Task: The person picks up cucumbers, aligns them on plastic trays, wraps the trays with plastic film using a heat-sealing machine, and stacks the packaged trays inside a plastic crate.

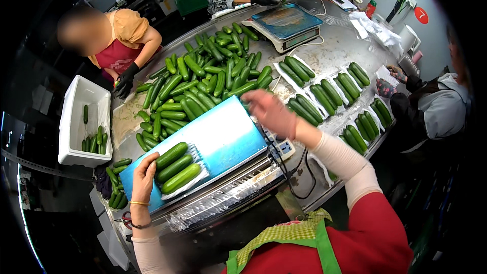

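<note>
Left hand (144, 173) half-curled at three cucumbers (174, 168), hold unclear | right hand (273, 112) blurred, opening and hold unclear

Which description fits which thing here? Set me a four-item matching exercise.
Column A
1. left hand
2. foam box
3. weighing scale
4. right hand

Column B
a. blue-topped, beyond the blue work surface
b. blurred, near that surface's right end
c. at the left ends of three cucumbers
d. white, with cucumbers inside

Pairs: 1-c, 2-d, 3-a, 4-b
</note>
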`<state>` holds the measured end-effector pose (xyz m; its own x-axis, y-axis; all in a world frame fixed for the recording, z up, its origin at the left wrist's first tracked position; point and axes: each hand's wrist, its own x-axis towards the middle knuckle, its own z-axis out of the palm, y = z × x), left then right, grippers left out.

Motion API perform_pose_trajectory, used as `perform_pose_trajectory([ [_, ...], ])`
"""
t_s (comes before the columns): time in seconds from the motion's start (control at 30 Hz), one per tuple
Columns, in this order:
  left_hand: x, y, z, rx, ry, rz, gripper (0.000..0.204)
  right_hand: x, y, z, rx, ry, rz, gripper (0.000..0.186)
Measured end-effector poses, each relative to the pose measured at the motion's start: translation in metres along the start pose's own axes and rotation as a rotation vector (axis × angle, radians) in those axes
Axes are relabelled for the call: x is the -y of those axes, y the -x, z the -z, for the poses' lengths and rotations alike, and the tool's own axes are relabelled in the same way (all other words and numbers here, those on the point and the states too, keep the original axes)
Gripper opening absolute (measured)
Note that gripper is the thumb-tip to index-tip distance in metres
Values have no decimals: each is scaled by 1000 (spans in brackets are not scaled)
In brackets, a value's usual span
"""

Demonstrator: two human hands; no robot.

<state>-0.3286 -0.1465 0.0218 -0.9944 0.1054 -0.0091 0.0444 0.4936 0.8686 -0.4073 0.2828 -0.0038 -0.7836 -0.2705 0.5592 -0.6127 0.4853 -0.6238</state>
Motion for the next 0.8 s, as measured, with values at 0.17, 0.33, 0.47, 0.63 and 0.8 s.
perform_pose_trajectory([
  [0.17,-13,5,-14,-156,18,140,31,-149,-32,41,288,150,-437,44],
  [0.33,-73,32,-56,-547,-389,-196,28,-222,-46,16,560,321,-460,58],
  [0.47,-120,90,-109,-621,-567,-226,29,-235,-52,7,614,241,-501,66],
  [0.63,-100,188,-160,-882,-591,53,25,-225,-51,37,636,145,-359,60],
  [0.8,-32,331,-199,-1375,-230,505,30,-214,-48,92,550,148,-324,60],
])
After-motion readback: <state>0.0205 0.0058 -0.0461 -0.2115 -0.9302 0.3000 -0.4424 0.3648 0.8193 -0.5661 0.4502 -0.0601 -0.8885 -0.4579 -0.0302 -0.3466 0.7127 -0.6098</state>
